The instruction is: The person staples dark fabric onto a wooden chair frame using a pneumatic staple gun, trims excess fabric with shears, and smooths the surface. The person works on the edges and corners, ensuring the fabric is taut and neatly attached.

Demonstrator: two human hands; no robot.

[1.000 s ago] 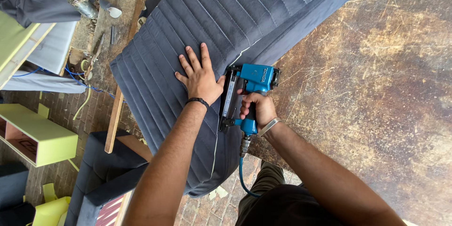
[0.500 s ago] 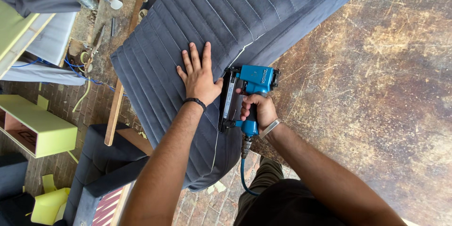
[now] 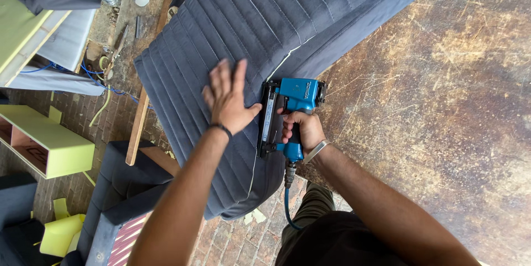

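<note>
Currently the left hand lies flat, fingers spread, on the dark blue quilted cushion cover, which spans the middle of the view over the worn brown surface. Right hand is wrapped around the grip of a blue pneumatic stapler, its nose set against the cover's piped seam just right of the left hand. Air hose hangs from the handle. Yellow-green box sits far left.
</note>
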